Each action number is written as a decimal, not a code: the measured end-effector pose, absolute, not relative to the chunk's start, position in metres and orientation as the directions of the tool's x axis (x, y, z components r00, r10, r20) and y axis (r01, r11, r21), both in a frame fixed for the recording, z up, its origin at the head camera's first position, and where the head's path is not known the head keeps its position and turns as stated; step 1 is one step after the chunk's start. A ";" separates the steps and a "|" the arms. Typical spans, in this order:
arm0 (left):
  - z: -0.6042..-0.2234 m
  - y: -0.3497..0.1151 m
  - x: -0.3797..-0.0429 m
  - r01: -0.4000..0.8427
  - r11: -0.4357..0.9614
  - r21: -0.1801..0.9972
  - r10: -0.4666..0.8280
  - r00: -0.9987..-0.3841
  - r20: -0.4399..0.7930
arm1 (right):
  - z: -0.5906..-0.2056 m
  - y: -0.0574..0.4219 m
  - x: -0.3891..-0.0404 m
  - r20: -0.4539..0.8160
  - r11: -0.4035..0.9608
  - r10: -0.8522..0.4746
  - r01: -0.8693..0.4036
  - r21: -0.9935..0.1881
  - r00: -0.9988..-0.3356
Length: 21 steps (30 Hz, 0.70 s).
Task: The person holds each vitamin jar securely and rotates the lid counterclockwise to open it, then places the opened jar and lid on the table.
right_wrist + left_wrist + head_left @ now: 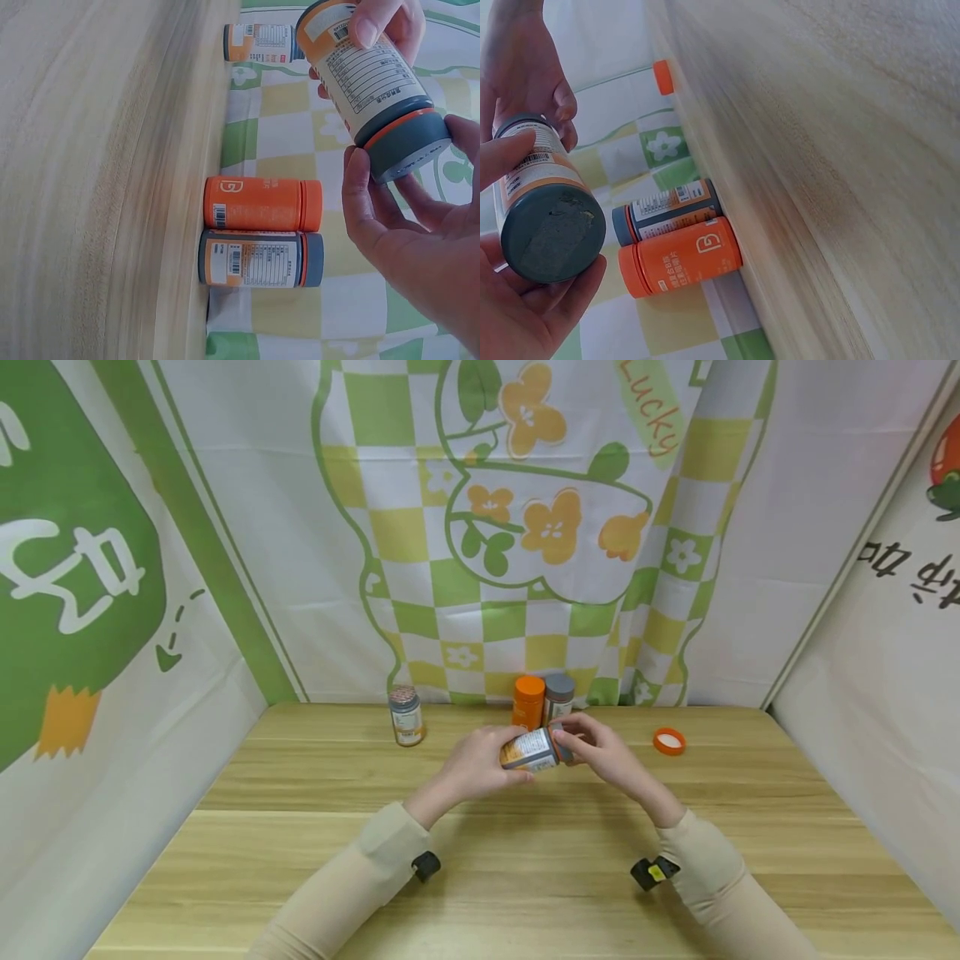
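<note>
A supplement bottle (534, 752) with a grey body and a white and orange label is held tilted above the table. My left hand (480, 764) grips its body, thumb across the label. At its other end, the thumb and fingers of my right hand (600, 756) hold the grey cap (409, 146), which sits on the bottle above an orange ring. The grey base (553, 234) of the bottle faces the left wrist camera.
Behind the hands, an orange bottle (528, 702) and a grey-capped bottle (558, 693) stand side by side. Another labelled bottle (407, 718) with a reddish speckled top stands left. An orange cap (669, 742) lies to the right, white inside up. A checkered curtain (502, 622) hangs behind the table.
</note>
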<state>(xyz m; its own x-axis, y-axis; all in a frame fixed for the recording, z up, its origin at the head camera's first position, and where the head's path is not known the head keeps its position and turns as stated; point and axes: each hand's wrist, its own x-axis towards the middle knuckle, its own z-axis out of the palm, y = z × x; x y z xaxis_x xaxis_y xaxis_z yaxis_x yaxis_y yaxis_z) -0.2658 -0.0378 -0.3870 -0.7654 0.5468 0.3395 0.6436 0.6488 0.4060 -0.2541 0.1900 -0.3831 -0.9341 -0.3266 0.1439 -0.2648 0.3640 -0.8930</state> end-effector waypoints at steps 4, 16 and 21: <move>-0.386 -0.039 -0.266 0.645 0.643 0.413 0.552 -0.764 0.334 | -0.383 0.192 -0.254 0.171 0.354 -0.350 -0.299 -0.886 -0.921; -0.385 -0.038 -0.264 0.627 0.639 0.447 0.558 -0.777 0.292 | -0.383 0.197 -0.249 0.231 0.277 -0.421 -0.367 -0.888 -0.877; -0.385 -0.038 -0.263 0.616 0.639 0.461 0.557 -0.784 0.276 | -0.384 0.198 -0.249 0.258 0.256 -0.439 -0.395 -0.882 -0.861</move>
<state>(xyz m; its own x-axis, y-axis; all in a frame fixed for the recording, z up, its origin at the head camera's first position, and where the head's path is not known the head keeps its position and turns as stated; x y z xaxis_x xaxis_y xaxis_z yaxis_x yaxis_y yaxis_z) -0.2635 -0.0383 -0.3850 -0.7836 0.5567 0.2760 0.6161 0.6385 0.4612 -0.2494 0.1978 -0.3841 -0.8609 -0.4386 0.2577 -0.3947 0.2565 -0.8823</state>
